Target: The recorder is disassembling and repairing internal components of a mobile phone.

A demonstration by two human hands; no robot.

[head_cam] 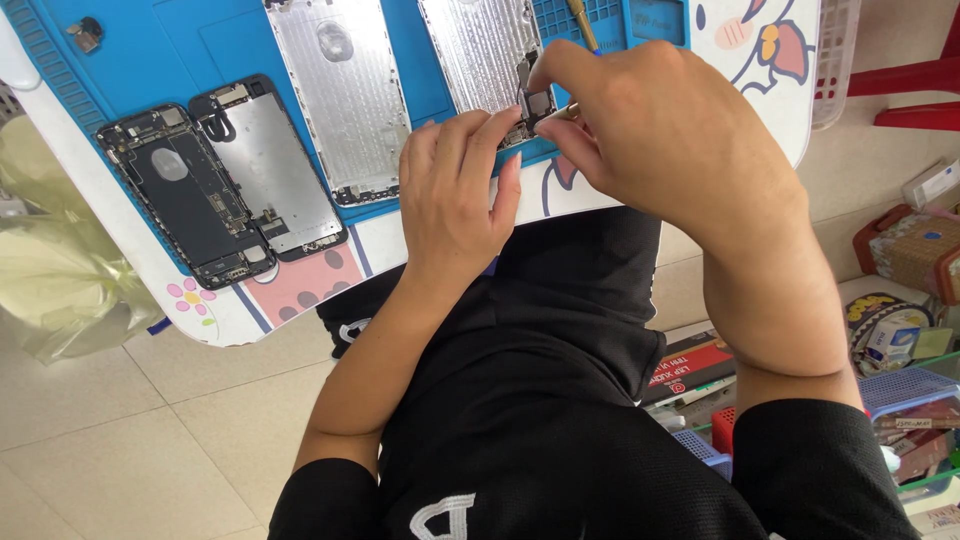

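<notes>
Work surface: a small white table point(120, 250) with cartoon print, covered by a blue silicone repair mat point(150, 50), over a pale tiled floor point(150, 440). The silver metal phone backplate point(480, 50) lies at the mat's near edge. Left hand point(455, 195) presses fingertips on its lower end; right hand point(650, 130) pinches a small grey component point(536, 103) there. An opened black phone chassis point(190, 195) and a detached screen assembly point(268, 170) lie side by side to the left. Cluttered plastic baskets point(900, 390) stand on the floor at right.
</notes>
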